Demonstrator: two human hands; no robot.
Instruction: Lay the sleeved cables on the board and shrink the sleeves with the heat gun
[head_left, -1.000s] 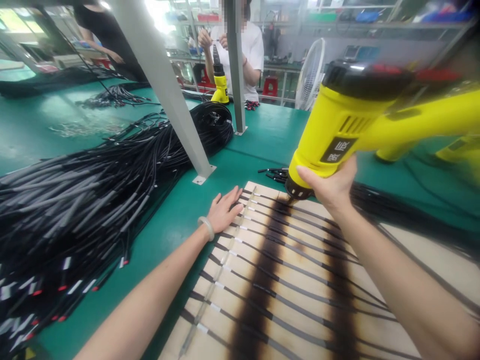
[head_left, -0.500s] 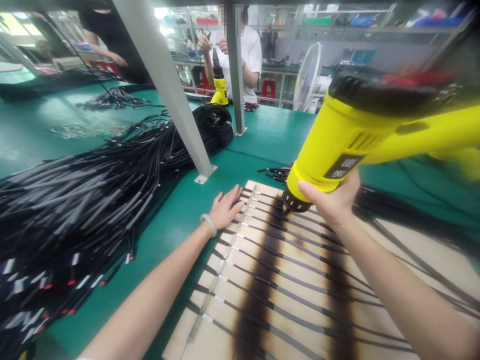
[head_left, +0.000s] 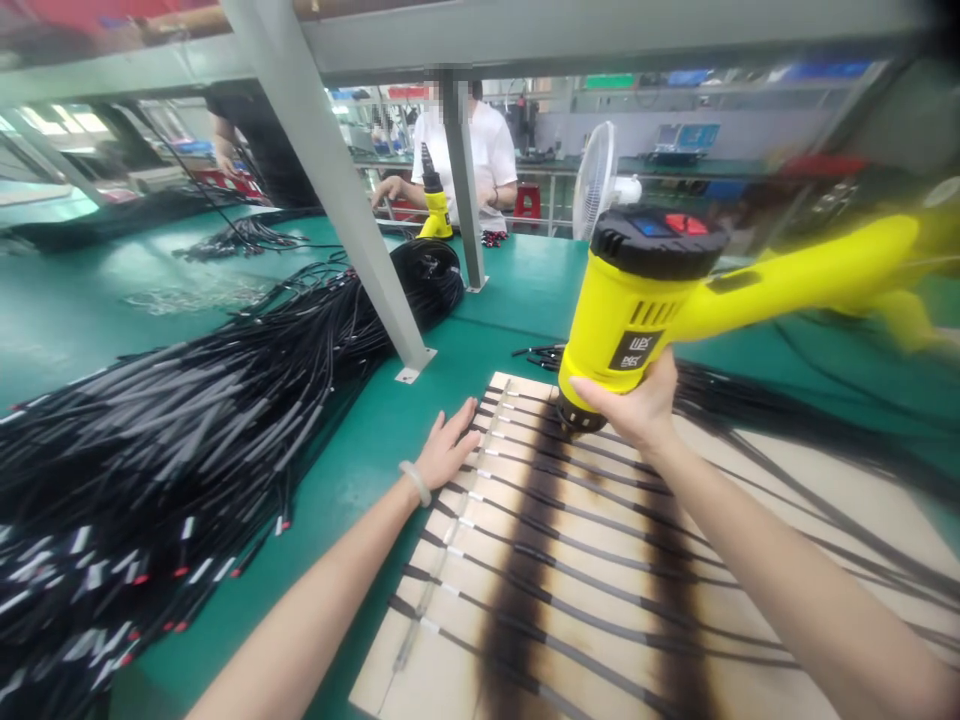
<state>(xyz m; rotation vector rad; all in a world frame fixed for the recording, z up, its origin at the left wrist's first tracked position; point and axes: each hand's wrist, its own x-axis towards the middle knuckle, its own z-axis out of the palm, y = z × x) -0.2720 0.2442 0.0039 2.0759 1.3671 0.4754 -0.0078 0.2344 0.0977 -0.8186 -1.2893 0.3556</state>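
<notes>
The yellow heat gun [head_left: 630, 300] was gripped firmly in the right hand [head_left: 626, 400], fingers closed around its body, its nozzle [head_left: 577, 415] just above the black cables [head_left: 570, 560] laid in rows across a scorched wooden board [head_left: 420, 670]. The left hand [head_left: 446, 450] lay open, fingers spread, holding nothing, at the board's edge. (The gun's dark label [head_left: 635, 350] was too blurred to read.) Two burnt bands [head_left: 521, 600] crossed the rows, and a heaped cable bundle [head_left: 150, 450] lay beside the board on the green surface [head_left: 360, 480]; how many rows were finished, I couldn't tell.
</notes>
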